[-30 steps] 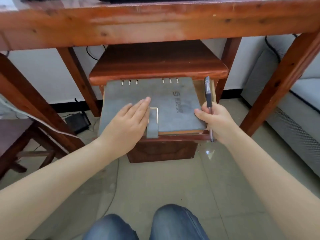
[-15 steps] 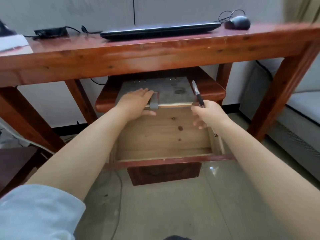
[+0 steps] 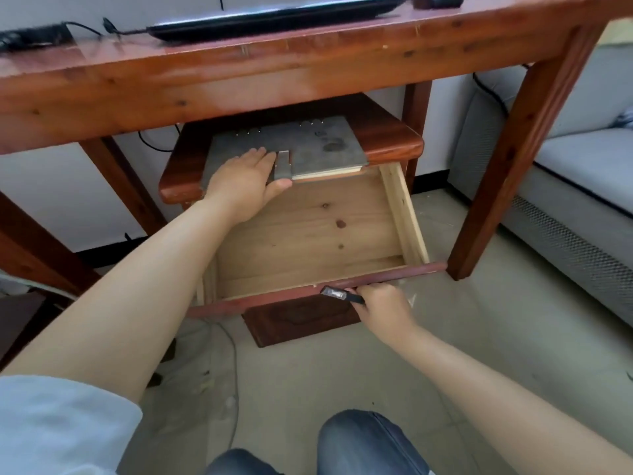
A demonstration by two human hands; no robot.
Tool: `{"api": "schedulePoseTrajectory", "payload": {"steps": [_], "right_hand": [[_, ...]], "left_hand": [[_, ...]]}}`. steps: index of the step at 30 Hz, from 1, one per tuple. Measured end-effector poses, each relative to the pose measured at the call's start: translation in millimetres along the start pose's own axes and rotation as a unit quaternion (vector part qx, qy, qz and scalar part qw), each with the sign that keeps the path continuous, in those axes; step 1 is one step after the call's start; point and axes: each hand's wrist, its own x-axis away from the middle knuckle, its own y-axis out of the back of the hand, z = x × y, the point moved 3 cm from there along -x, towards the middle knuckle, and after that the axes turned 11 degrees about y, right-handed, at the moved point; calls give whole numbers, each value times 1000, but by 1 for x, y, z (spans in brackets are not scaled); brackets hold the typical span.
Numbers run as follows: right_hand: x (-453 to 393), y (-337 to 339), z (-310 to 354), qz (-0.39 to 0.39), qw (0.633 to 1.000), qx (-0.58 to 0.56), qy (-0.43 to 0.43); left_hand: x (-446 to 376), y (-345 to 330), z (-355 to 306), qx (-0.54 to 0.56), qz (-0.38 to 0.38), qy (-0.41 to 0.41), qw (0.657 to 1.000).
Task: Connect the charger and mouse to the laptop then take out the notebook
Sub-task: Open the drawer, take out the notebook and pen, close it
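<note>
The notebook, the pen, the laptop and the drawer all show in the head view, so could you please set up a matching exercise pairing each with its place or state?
Things:
1. notebook
2. pen
3. laptop
4. drawer

Places or states:
A. closed, on the desk top
B. pulled open, nothing visible inside
C. held in the right hand by the drawer front
D. on the small cabinet's top, under the left hand

Pairs: 1-D, 2-C, 3-A, 4-B
</note>
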Motion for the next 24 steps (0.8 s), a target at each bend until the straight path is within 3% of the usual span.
{"api": "schedulePoseTrajectory", "payload": {"steps": [3, 8, 10, 16, 24], "right_hand": [[-2, -9, -2, -60, 997, 45, 7], [-22, 1, -6, -218, 976, 6, 4], [-42, 8, 1, -214, 976, 26, 12], [-75, -9, 9, -115, 982, 113, -101], [-105, -41, 7, -103, 983, 66, -138]], "left_hand": [[-4, 5, 10, 43, 51, -25, 997], [-9, 2, 18, 37, 66, -30, 997], [-12, 1, 20, 31, 76, -29, 996], [-18, 0, 23, 28, 88, -27, 995], [-16, -2, 23, 33, 82, -37, 995]]}}
